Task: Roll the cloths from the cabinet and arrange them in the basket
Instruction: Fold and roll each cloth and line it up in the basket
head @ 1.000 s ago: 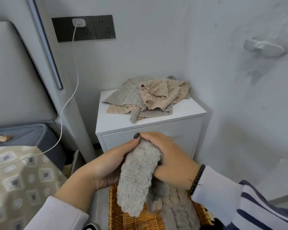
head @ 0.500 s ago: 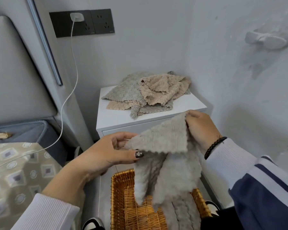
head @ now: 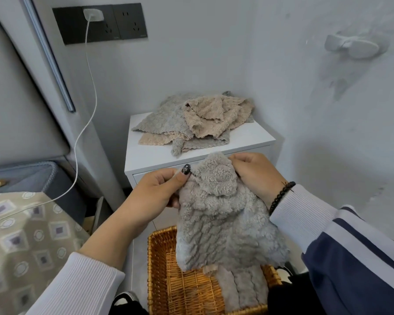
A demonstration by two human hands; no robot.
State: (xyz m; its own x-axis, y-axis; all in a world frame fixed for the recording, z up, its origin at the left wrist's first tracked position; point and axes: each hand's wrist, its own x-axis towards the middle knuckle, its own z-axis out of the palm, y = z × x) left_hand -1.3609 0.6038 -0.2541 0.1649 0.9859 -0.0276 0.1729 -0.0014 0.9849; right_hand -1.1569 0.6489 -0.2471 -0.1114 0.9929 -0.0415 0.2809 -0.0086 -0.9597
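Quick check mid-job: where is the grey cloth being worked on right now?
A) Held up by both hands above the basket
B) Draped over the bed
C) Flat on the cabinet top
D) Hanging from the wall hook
A: the left hand and right hand pinch the grey cloth at its top edge, and it hangs over the wicker basket.

basket (head: 162,264) cut off below; its contents perhaps rolled cloths (head: 243,289)

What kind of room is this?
Probably a bedroom: a small white cabinet piled with cloths sits beside a padded headboard and patterned bedding, with a charger cable plugged in.
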